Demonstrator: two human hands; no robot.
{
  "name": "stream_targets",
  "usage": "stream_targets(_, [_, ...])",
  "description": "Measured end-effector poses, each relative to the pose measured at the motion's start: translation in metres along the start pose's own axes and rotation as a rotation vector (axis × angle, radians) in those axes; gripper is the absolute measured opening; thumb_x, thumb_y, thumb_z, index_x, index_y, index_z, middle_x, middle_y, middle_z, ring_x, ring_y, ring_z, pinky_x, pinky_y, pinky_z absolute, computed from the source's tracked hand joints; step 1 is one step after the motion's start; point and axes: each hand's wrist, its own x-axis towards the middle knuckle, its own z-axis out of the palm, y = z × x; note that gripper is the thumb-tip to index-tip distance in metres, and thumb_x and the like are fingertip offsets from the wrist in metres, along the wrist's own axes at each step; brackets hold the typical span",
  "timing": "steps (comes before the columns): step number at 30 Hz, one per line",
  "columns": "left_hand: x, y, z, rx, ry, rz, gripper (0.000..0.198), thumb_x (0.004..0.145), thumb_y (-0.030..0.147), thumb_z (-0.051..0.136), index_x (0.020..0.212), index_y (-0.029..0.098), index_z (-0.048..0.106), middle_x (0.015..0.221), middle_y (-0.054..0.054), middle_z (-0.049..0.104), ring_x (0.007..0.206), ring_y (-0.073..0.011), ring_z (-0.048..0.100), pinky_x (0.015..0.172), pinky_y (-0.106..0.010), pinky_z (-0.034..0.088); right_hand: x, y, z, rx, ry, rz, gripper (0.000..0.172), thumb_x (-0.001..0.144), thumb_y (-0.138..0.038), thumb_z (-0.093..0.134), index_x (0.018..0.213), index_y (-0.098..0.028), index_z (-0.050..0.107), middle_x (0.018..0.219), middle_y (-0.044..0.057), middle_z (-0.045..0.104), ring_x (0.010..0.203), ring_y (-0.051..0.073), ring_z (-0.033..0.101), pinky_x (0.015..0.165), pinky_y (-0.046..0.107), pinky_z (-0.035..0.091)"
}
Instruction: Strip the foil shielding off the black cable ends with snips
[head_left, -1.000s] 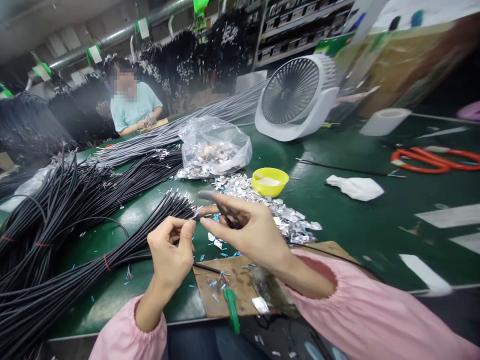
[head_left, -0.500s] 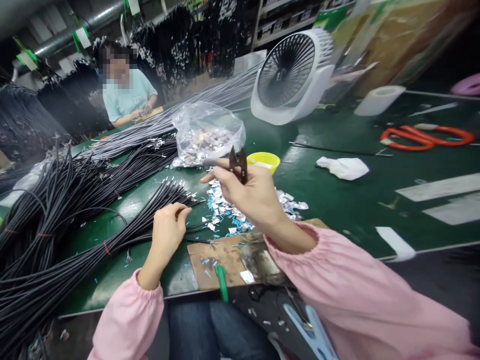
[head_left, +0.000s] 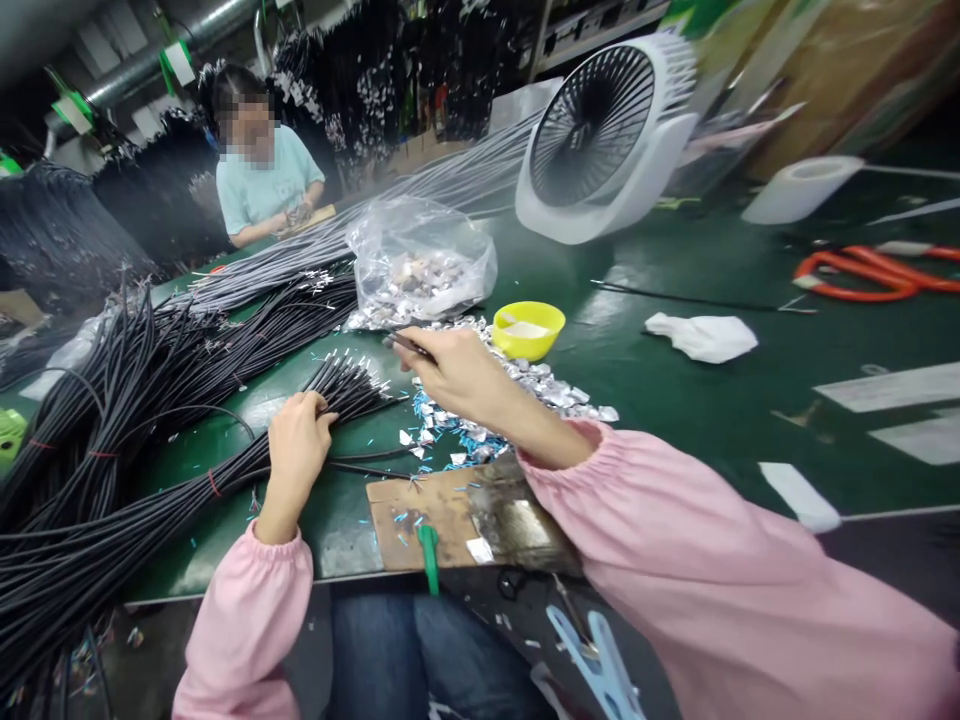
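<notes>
My left hand is closed at the front end of a bundle of black cables, its thumb and fingers pressed on cables near their stripped tips. A red tie circles the bundle behind it. My right hand is closed around small dark snips, which point left above the cable ends. Below and right of that hand lie foil scraps and small blue pieces. Directly behind it sits a clear plastic bag of scraps.
A yellow bowl, white fan and orange-handled scissors stand or lie on the green table. Cardboard with a green tool is at the front edge. More black cables lie left. A person works across the table.
My left hand has shifted left along the cables. My right hand has moved left and turned, so the snips now point left instead of up. The whole view has shifted slightly.
</notes>
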Motion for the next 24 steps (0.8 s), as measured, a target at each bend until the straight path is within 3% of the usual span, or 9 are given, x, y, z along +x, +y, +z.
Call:
stream_targets(6, [0.004,-0.002,-0.014,-0.231,0.205,-0.041,0.011,0.079,0.024,0.058,0.075,0.016,0.064,0.072,-0.002,0.066,0.066,-0.0144,0.062,0.064,-0.024,0.048,-0.005,-0.01,0.0,0.065,0.128,-0.001,0.017,0.08,-0.012,0.053,0.085,-0.015,0.069,0.076,0.007,0.069,0.067,0.019,0.06,0.061,0.027,0.041])
stream_targets(9, [0.006,0.01,-0.02,-0.38,0.194,0.005,0.015,0.08,0.027,0.056,0.08,0.016,0.066,0.073,-0.003,0.068,0.064,-0.0135,0.063,0.057,-0.022,0.048,-0.007,-0.013,0.003,0.157,0.186,0.01,0.011,0.076,-0.016,0.06,0.078,-0.016,0.071,0.074,0.006,0.068,0.063,0.017,0.059,0.059,0.027,0.043])
stream_targets(12, [0.011,0.025,-0.024,-0.515,0.145,0.136,0.012,0.079,0.024,0.059,0.08,0.016,0.068,0.075,-0.004,0.069,0.066,-0.0134,0.063,0.06,-0.022,0.049,-0.01,-0.016,0.006,0.259,0.204,0.026,0.012,0.075,-0.02,0.06,0.076,-0.015,0.071,0.071,0.006,0.068,0.059,0.015,0.057,0.056,0.026,0.043])
stream_targets(16, [0.01,0.038,-0.024,-0.427,0.232,0.3,0.004,0.077,0.016,0.063,0.077,0.016,0.067,0.074,-0.002,0.066,0.064,-0.0121,0.059,0.062,-0.022,0.046,-0.013,-0.021,0.01,0.409,0.182,-0.001,0.017,0.076,-0.023,0.056,0.073,-0.014,0.07,0.065,0.005,0.064,0.055,0.013,0.054,0.051,0.024,0.04])
stream_targets(20, [-0.004,0.043,-0.014,-0.4,0.377,0.302,0.011,0.083,0.016,0.057,0.077,0.016,0.067,0.07,-0.002,0.065,0.064,-0.0116,0.058,0.062,-0.022,0.045,-0.016,-0.025,0.01,0.56,0.221,0.027,0.021,0.075,-0.03,0.057,0.07,-0.013,0.068,0.063,0.004,0.063,0.052,0.012,0.051,0.048,0.023,0.039])
stream_targets(24, [-0.016,0.044,-0.008,-0.429,0.38,0.289,0.015,0.085,0.017,0.054,0.077,0.015,0.066,0.067,-0.001,0.064,0.061,-0.011,0.057,0.06,-0.021,0.044,-0.018,-0.03,0.005,0.6,0.271,0.106,0.019,0.071,-0.031,0.059,0.066,-0.014,0.067,0.054,0.001,0.058,0.048,0.01,0.046,0.044,0.022,0.036])
